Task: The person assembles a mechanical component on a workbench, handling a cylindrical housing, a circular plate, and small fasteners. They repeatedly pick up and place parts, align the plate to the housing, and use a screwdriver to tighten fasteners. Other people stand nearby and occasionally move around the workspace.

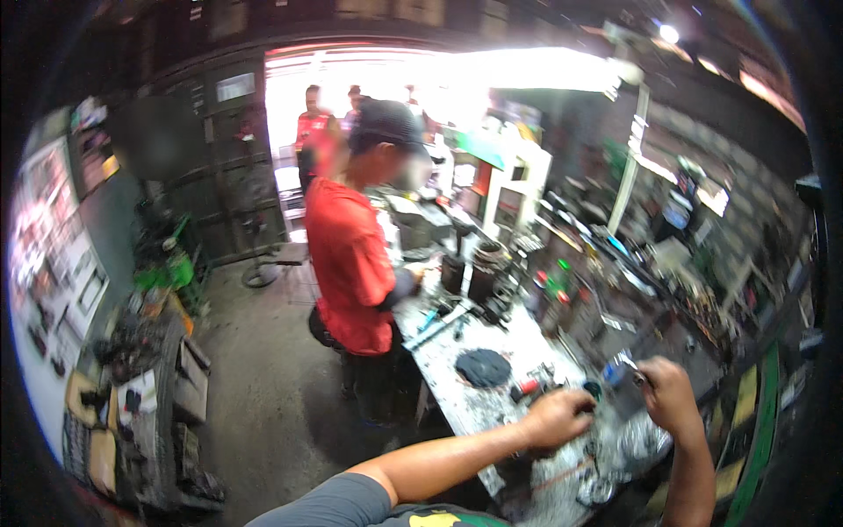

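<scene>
Cluttered and dim, the workshop ran back to a bright open doorway, with a long grimy workbench (479, 400) along the right side. At its near end the left hand (555, 418) was curled knuckles-up over small parts on the bench; what it gripped underneath could not be told. The right hand (669, 391) was raised just beside it, pinching a small metal tool (629, 364) between fingers and thumb, its tip pointing toward a blue-capped part. Judging by the loose bits lying around both hands, the job looked mid-way, with pieces apart and nothing yet assembled. Farther up the bench lay a dark round pad (482, 367) and a long grey tool (436, 326). Beyond that a co-worker in a red shirt (349, 263) stood at the bench.
</scene>
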The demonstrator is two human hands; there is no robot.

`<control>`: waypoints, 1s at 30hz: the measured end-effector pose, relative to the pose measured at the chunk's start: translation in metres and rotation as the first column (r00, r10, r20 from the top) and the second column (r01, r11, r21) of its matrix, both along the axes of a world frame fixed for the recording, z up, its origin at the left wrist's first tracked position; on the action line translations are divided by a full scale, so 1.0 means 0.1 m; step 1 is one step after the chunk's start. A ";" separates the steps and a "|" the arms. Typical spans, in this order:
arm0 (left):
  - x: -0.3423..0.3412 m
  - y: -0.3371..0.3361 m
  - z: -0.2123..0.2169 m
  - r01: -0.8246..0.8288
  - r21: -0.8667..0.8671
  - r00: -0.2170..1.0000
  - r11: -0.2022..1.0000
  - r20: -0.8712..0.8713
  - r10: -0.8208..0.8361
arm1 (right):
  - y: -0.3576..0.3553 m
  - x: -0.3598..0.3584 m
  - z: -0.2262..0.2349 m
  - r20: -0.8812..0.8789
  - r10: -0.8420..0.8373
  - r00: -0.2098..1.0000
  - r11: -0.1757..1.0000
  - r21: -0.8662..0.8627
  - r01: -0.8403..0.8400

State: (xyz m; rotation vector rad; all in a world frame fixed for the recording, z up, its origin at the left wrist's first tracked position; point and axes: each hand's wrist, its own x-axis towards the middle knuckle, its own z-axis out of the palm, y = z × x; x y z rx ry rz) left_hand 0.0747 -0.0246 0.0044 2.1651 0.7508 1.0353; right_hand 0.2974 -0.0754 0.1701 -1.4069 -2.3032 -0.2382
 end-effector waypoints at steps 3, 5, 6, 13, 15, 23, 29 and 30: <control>0.00 -0.01 0.01 0.063 -0.046 0.998 0.997 0.030 -0.062 | -0.10 0.12 -0.17 -0.216 -0.097 0.971 0.992 -0.106 0.076; -0.01 0.00 0.01 0.089 -0.042 0.995 0.995 0.050 -0.087 | -0.18 0.29 -0.43 -0.261 -0.131 0.956 0.988 -0.115 0.104; -0.02 0.00 0.01 0.088 -0.039 0.995 0.995 0.055 -0.086 | -0.25 0.40 -0.63 -0.289 -0.194 0.937 0.978 -0.129 0.163; 0.00 0.00 -0.04 0.093 -0.034 0.993 0.995 0.071 -0.090 | -0.86 0.51 -2.51 -0.010 -0.429 0.903 0.694 -0.643 0.323; 0.00 -0.01 -0.03 0.068 -0.005 0.994 0.998 0.085 -0.067 | -1.08 0.37 -3.07 0.019 -0.344 0.939 0.722 -0.633 0.278; 0.03 0.00 -0.06 -0.013 0.019 0.987 1.000 0.161 0.009 | -1.12 0.20 -3.98 -0.019 -0.426 0.904 0.817 -0.436 0.376; 0.06 -0.03 0.03 0.040 -0.103 0.981 0.994 0.191 -0.019 | -1.08 0.38 -3.27 -0.281 -0.361 0.889 0.846 -0.501 0.185; 0.10 -0.04 0.05 0.074 -0.189 0.968 0.979 0.248 -0.025 | -1.03 0.45 -3.10 -0.247 -0.413 0.877 0.802 -0.555 0.221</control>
